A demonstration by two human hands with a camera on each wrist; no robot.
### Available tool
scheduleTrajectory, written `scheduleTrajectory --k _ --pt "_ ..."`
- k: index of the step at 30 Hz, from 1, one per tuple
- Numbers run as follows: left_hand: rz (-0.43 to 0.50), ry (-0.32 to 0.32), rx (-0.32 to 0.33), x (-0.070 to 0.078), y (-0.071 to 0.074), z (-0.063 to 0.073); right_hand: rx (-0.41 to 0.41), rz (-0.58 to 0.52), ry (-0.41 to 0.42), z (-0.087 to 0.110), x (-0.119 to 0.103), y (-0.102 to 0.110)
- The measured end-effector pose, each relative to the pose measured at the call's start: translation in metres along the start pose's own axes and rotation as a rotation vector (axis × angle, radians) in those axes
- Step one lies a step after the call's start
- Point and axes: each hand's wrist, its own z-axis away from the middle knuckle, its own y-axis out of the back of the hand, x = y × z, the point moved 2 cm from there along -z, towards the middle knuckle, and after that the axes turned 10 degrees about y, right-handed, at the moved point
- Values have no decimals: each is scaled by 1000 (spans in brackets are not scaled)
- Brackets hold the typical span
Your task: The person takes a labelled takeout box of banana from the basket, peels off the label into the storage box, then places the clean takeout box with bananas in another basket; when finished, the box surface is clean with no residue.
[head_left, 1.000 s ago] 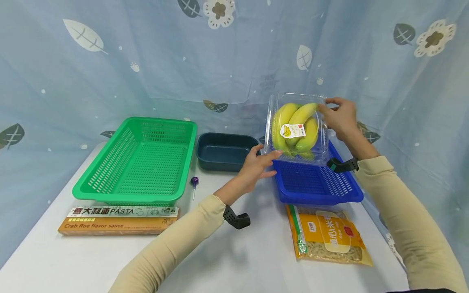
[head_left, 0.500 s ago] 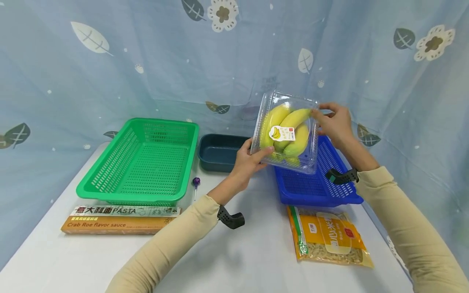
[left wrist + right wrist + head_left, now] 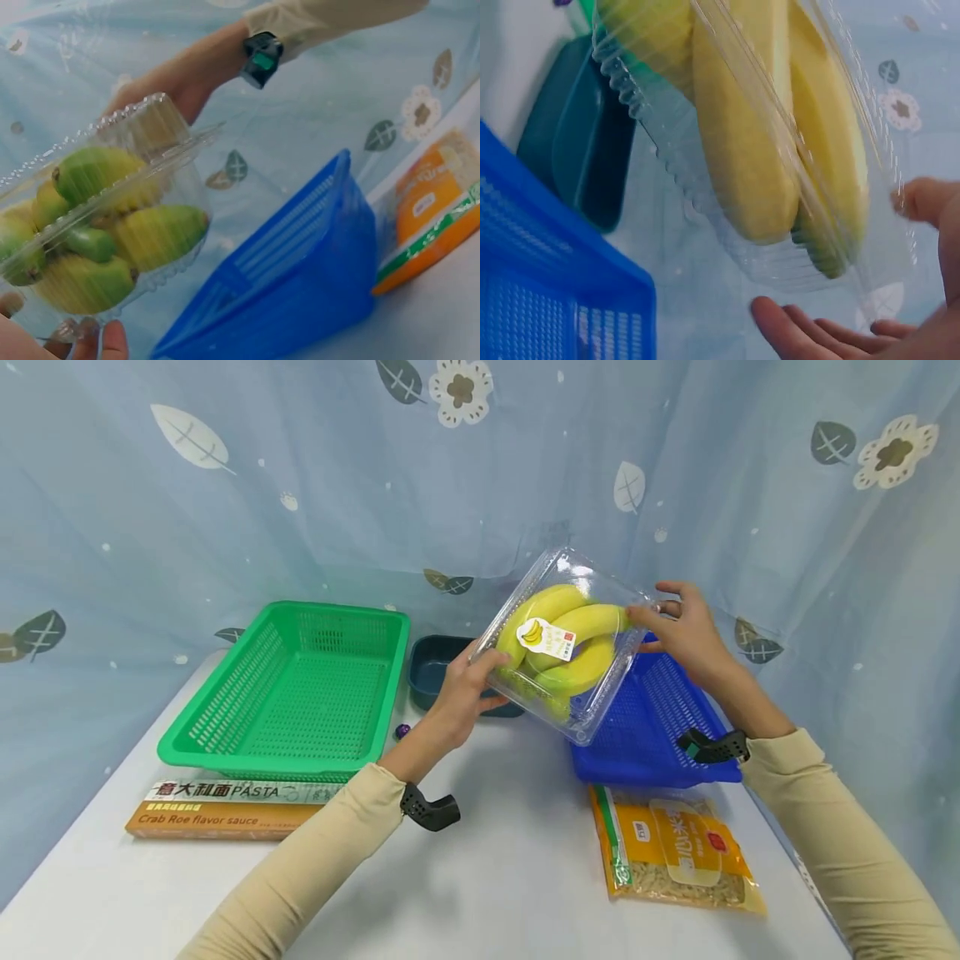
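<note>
A clear plastic clamshell box of bananas (image 3: 577, 635) with a white label hangs tilted above the table. My left hand (image 3: 457, 693) grips its left corner, thumb on top and fingers beneath. In the left wrist view the left fingertips (image 3: 112, 341) show under the box. My right hand (image 3: 686, 627) is at the box's right corner, thumb right at the edge. Its fingers (image 3: 780, 326) are spread and fairly straight beside the corner in the right wrist view. Behind the box stand a dark teal tub (image 3: 427, 672), partly hidden, and a blue basket (image 3: 652, 727).
A green basket (image 3: 300, 710) stands at the left, with a pasta box (image 3: 225, 814) in front of it. A purple lollipop (image 3: 402, 731) is mostly hidden by the left arm. An orange bag of pasta (image 3: 675, 852) lies before the blue basket. A curtain hangs behind.
The banana box has moved left and down from over the blue basket and turned clockwise. My left hand has gone left with it; the right hand has lowered slightly and its fingers have loosened.
</note>
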Motion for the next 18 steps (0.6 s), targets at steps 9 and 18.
scheduleTrajectory --k 9,18 --pt "-20 -23 -11 13 20 8 -136 -285 -31 17 -5 -9" --pt "7 -66 -11 30 38 16 -130 -414 -20 40 -6 -29"
